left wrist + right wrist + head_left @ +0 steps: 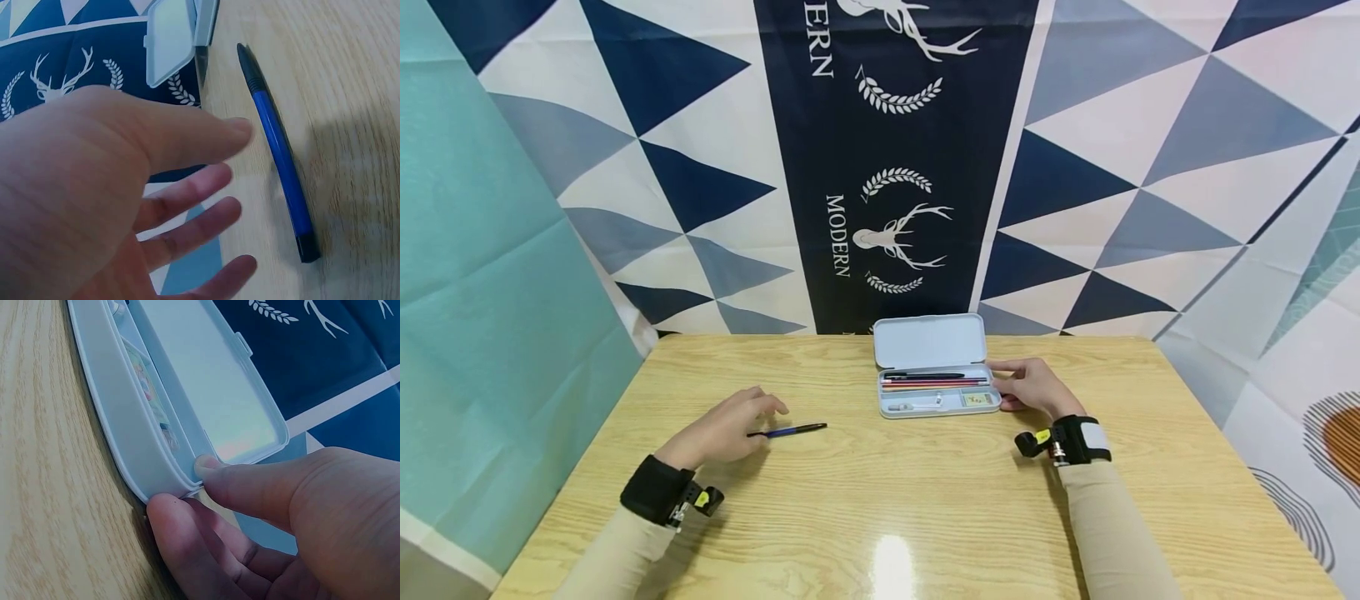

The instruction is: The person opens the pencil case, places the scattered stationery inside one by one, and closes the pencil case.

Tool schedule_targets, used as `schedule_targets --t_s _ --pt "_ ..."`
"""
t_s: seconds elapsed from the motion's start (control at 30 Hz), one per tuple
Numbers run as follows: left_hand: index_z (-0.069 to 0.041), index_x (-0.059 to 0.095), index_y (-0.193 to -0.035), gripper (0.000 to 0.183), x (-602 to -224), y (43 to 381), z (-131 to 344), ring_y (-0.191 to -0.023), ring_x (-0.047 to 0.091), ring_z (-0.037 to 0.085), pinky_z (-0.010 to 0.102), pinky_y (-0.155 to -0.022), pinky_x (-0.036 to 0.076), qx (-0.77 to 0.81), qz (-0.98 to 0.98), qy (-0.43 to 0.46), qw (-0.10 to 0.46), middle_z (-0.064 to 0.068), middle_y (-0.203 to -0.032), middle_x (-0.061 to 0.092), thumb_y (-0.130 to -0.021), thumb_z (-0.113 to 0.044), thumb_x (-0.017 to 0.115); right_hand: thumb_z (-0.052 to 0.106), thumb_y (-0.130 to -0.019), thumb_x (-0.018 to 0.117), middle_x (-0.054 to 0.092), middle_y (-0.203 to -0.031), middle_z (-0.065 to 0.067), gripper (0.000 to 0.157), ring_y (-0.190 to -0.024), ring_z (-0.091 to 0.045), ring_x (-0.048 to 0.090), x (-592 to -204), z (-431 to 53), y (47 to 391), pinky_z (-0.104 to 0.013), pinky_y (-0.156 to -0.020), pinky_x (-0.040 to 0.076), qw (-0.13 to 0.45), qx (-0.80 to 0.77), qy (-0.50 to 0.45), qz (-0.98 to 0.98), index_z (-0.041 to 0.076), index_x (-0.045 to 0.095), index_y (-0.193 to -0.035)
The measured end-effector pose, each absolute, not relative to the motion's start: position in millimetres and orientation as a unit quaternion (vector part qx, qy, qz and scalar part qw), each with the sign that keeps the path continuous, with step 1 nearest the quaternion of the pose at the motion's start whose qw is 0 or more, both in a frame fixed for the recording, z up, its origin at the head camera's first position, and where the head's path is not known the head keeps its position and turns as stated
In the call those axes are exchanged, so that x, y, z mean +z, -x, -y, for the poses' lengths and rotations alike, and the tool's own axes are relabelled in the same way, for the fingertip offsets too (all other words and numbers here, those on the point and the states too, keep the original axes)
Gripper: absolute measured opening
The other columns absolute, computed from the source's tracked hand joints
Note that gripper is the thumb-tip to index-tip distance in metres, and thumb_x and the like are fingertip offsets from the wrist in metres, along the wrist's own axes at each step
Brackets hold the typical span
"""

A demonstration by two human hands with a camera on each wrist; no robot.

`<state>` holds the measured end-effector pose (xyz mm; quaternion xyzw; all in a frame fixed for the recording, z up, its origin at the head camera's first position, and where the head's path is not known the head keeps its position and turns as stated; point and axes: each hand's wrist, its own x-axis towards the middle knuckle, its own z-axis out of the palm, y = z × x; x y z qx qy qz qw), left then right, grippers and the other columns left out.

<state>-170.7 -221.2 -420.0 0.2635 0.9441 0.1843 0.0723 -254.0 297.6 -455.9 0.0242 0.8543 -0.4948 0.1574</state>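
On the left of the table lies a blue pen (797,430) with black ends. My left hand (730,423) hovers over its near end, thumb and fingers spread with nothing between them; the left wrist view shows the pen (278,150) just beyond the thumb tip. A light blue pencil case (925,410) stands with its lid (930,340) raised at the back. My right hand (1030,387) pinches its right end, the thumb over the rim and the fingers against the outer wall (134,444). Inside are several pencils (932,383) and a small patterned eraser-like block (977,400).
A black pen-like stick (923,375) lies along the back of the case, and a small white item (913,407) in the front compartment. Behind the wooden table (850,500) hangs a patterned cloth (895,167); a teal cloth (497,275) hangs at the left.
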Motion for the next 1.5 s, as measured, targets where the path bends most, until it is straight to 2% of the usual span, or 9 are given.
schedule_targets --t_s 0.13,0.4,0.67,1.07,1.3,1.5 --pt "-0.009 0.074 -0.132 0.036 -421 170 224 -0.108 0.069 0.028 0.041 -0.089 0.061 0.179 -0.946 -0.256 0.083 0.010 -0.117 0.071 -0.098 -0.002 0.084 0.009 -0.112 0.068 0.073 -0.109 -0.020 0.055 -0.070 -0.009 0.072 -456 -298 255 -0.021 -0.065 0.062 0.157 -0.492 -0.020 -0.856 0.002 0.054 -0.165" --pt "-0.011 0.076 -0.121 0.033 -426 172 226 -0.098 0.069 0.023 0.037 -0.083 0.060 0.176 -0.954 -0.239 0.051 0.008 -0.109 0.072 -0.095 0.009 0.079 0.009 -0.112 0.068 0.075 -0.109 -0.020 0.055 -0.068 -0.009 0.071 -456 -297 255 -0.021 -0.064 0.062 0.158 -0.496 -0.020 -0.854 0.002 0.054 -0.165" --pt "-0.014 0.078 -0.112 0.030 -435 174 228 -0.092 0.068 0.018 0.037 -0.081 0.059 0.179 -0.952 -0.240 0.064 0.004 -0.102 0.074 -0.095 0.011 0.075 0.010 -0.111 0.069 0.076 -0.109 -0.020 0.056 -0.069 -0.009 0.072 -458 -297 254 -0.021 -0.065 0.062 0.160 -0.496 -0.022 -0.853 0.003 0.055 -0.165" --pt "-0.013 0.076 -0.112 0.028 -442 173 229 -0.088 0.058 0.013 0.035 -0.080 0.055 0.176 -0.953 -0.240 0.058 0.004 -0.102 0.068 -0.098 0.011 0.071 0.008 -0.111 0.069 0.078 -0.111 -0.022 0.055 -0.069 -0.009 0.072 -458 -297 255 -0.021 -0.064 0.062 0.156 -0.499 -0.018 -0.852 0.002 0.055 -0.164" --pt "-0.014 0.074 -0.110 0.027 -440 170 226 -0.085 0.051 0.011 0.032 -0.077 0.048 0.182 -0.953 -0.235 0.059 0.001 -0.098 0.064 -0.099 0.010 0.070 0.009 -0.111 0.069 0.079 -0.113 -0.023 0.055 -0.068 -0.009 0.072 -459 -297 256 -0.021 -0.064 0.062 0.157 -0.500 -0.022 -0.851 0.002 0.056 -0.164" --pt "-0.014 0.074 -0.109 0.027 -442 168 226 -0.084 0.049 0.010 0.031 -0.076 0.047 0.182 -0.954 -0.231 0.059 0.001 -0.097 0.064 -0.098 0.011 0.070 0.011 -0.112 0.069 0.078 -0.118 -0.025 0.055 -0.069 -0.009 0.072 -458 -297 255 -0.021 -0.064 0.062 0.157 -0.496 -0.025 -0.853 0.003 0.055 -0.164"
